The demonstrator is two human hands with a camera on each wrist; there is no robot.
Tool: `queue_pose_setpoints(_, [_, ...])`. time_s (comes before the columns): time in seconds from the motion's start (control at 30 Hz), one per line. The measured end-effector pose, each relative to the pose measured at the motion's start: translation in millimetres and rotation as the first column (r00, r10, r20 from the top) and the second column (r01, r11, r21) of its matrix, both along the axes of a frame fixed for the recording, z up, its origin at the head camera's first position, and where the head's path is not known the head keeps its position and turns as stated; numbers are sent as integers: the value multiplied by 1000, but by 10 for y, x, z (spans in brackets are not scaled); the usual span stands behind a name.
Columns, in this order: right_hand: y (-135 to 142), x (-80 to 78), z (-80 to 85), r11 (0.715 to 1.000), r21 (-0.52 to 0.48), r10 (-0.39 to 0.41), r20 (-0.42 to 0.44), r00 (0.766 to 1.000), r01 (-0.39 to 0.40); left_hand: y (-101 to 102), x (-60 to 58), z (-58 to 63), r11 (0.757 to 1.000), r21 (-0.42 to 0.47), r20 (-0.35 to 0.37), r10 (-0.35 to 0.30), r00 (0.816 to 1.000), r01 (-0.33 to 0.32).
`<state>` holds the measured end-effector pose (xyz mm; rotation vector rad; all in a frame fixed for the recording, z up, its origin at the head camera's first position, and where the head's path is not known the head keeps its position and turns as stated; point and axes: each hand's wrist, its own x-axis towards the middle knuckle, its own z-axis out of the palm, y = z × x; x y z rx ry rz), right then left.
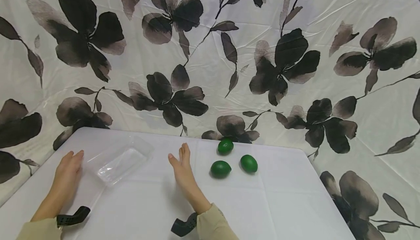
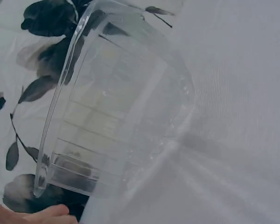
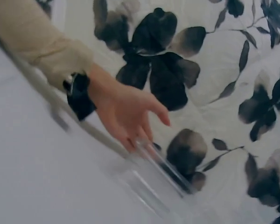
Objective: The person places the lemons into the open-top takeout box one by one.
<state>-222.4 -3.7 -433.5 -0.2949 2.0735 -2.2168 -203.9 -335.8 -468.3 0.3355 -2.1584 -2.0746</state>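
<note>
The left hand [image 1: 67, 172] and the right hand [image 1: 186, 174] are out over the white table [image 1: 131, 209], with their fingers mostly straight, and neither one holds anything. A bit past them, the clear box [image 1: 126, 159] is in the space between the two, on the left side of the table. The left hand is the nearer one: its fingertips are just beside the box, and I cannot tell if they touch it. The right hand is well apart from it. The long way of the box goes on a slant, from near left to far right. The box looks like thin, shiny plastic, with a rim and lines down its wall, and you can see through it. Off to the right of the right hand are three green limes [image 1: 221, 169]. Behind the table is a pale cloth [image 1: 216, 61] with dark flowers on it
</note>
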Motion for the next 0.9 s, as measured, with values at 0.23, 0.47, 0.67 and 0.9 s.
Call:
queue_pose_setpoints(0.23, [-622,45,-247,965,-262,44,168,985,2,4,-25,-187,889,410,-158,-151,976,204])
queue_pose_setpoints(0.47, [-1066,159,-373,926,-378,94,288,953,23,-24,-31,-242,848,454,-162,-221,962,272])
queue_pose_setpoints(0.67, [-1177,219,-460,912,-410,135,306,942,3,26,-34,-248,871,419,-103,-233,967,255])
queue_pose_setpoints(0.9, [-1107,175,-448,893,-450,165,255,953,-35,76,-7,-205,869,400,-119,-267,956,292])
